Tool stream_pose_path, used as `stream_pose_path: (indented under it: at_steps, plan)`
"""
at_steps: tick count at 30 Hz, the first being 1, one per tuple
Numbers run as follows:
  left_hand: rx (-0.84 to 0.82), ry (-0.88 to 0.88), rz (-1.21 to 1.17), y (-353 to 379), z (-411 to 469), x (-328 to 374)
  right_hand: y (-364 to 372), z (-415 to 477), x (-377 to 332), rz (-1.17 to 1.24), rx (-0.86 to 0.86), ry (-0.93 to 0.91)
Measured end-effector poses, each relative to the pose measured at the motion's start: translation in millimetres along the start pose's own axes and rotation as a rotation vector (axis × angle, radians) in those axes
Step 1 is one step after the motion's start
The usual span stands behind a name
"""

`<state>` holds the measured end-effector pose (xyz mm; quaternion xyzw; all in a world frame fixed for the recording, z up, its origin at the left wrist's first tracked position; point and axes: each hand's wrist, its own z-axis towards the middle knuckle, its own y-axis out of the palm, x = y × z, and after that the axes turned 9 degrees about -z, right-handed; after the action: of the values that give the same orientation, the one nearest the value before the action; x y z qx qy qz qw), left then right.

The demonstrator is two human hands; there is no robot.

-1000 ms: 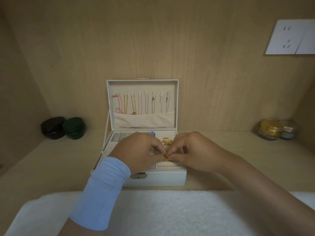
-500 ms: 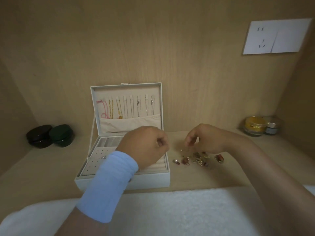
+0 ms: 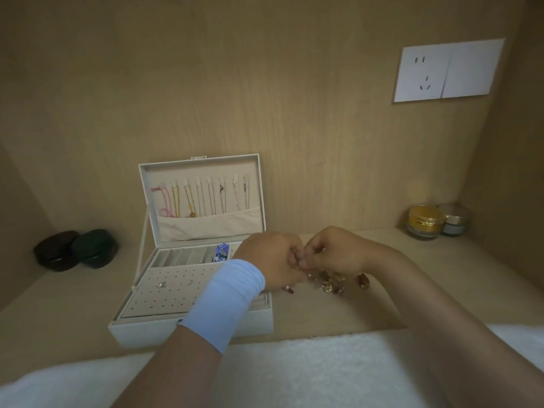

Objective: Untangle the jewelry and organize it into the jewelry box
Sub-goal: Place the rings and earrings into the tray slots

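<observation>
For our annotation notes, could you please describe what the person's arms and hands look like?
Both are ungloved: the left hand and the right hand are bare. A light blue fabric cuff wraps the left wrist; the right forearm has no sleeve.

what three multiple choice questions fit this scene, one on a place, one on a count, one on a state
1. Where is the loose jewelry pile?
A) on the towel
B) on the shelf, right of the jewelry box
C) in a jar

2. How many studs sit in the earring board?
A) none
B) two
C) five

3. How is the lid?
A) shut
B) taken off
C) open, standing upright

Key:
1 B, the pile lies on wood beside the box.
2 B, two shiny studs show in the holes.
3 C, necklaces hang inside the raised lid.
</observation>
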<state>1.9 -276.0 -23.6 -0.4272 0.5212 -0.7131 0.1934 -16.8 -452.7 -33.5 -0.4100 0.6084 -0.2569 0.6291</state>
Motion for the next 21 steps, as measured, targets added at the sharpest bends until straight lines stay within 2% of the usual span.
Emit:
stream_pose_path:
  at_steps: [4, 7, 10, 13, 16, 18, 21]
  plan:
    - [0.082, 0.001, -0.257, 0, 6, 7, -19, -7, 7, 0.170, 0.023, 0.071]
    - [0.087, 0.005, -0.338, 3, 15, 13, -28, -11, 13, 0.195, 0.015, 0.114]
    - [0.044, -0.006, -0.338, 11, 23, 20, -40, -18, 23, 0.066, 0.011, 0.203]
    - [0.047, -0.022, -0.298, 20, 31, 25, -50, -25, 32, -0.186, -0.021, 0.324]
    - [0.026, -0.020, -0.303, 28, 37, 28, -47, -25, 38, -0.363, -0.136, 0.469]
    - [0.002, -0.010, -0.291, 29, 40, 30, -40, -20, 44, -0.416, -0.198, 0.513]
    - [-0.020, 0.008, -0.309, 28, 40, 31, -36, -18, 45, -0.393, -0.191, 0.512]
